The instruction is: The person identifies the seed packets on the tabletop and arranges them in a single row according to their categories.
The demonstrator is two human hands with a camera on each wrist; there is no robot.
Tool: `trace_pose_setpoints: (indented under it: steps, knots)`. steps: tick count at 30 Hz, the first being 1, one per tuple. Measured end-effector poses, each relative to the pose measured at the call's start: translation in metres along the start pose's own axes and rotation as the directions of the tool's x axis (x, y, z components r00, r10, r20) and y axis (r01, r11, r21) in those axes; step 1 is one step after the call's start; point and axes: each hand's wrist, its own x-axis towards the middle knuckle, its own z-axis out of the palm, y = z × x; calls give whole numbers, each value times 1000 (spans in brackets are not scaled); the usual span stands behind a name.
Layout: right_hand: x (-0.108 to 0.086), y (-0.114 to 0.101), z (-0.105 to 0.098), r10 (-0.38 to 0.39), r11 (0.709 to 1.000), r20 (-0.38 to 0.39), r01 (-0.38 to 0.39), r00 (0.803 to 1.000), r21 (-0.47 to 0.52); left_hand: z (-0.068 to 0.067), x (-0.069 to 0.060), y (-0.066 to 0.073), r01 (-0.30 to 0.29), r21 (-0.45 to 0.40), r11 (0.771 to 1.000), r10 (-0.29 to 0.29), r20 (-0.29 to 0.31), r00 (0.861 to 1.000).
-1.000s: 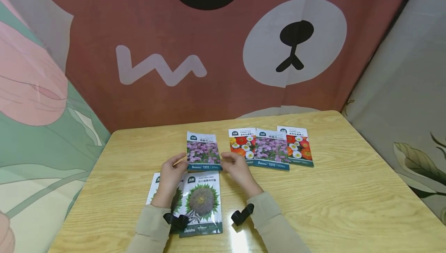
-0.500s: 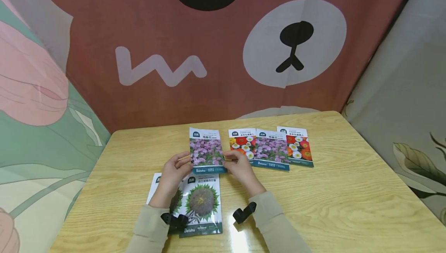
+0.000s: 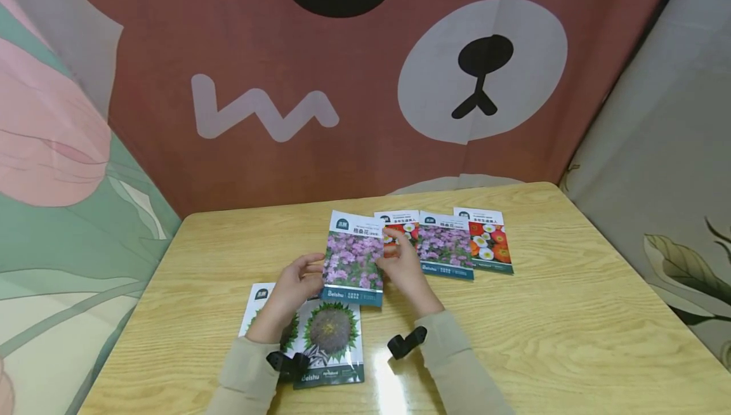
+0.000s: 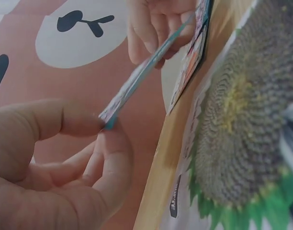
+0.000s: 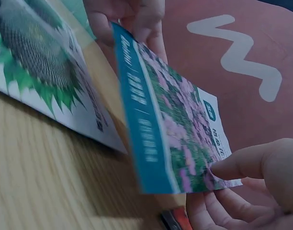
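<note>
A seed packet with purple flowers is held up off the table, tilted, between both hands. My left hand pinches its left edge between thumb and fingers, as the left wrist view also shows. On the opposite edge, my right hand pinches with the thumb on the printed face and fingers behind. Below it lie two overlapping sunflower seed packets; the left one is partly covered by my left hand and wrist.
To the right, a second purple-flower packet overlaps a poppy packet and another poppy packet. All rest on the wooden table. A printed curtain hangs behind the table's back edge.
The held purple-flower packet has risen off the table and moved right, now overlapping the left poppy packet in view. Both hands moved with it, and the right fingers shifted higher along its edge.
</note>
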Motion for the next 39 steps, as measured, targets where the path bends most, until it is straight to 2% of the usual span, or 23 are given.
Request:
trace_pose_setpoints:
  steps: [4,7,18,22,28,36,39]
  knots:
    - [1,-2,-8,6,999,-20,-6,1000,-34,2,-2,-1,19,19,1000,-21,85,996]
    - [1,-4,-13,9,997,-41,-12,999,-71,5,-3,-2,29,40,999,-34,126,991]
    - [4,-4,-29,-16,991,-59,8,998,-135,15,-8,1,10,70,997,-24,203,979]
    - [3,-5,-33,0,989,-36,-5,999,-148,19,-10,2,13,67,998,-29,236,971]
    - [2,-4,-40,24,976,20,-19,1000,-218,24,-12,2,31,95,995,-57,283,957]
    - [5,0,-49,92,963,98,-64,991,-260,33,-18,2,-1,169,986,-60,355,933]
    - [4,0,-51,101,956,123,-62,987,-288,35,-17,1,-26,208,978,-53,367,929]
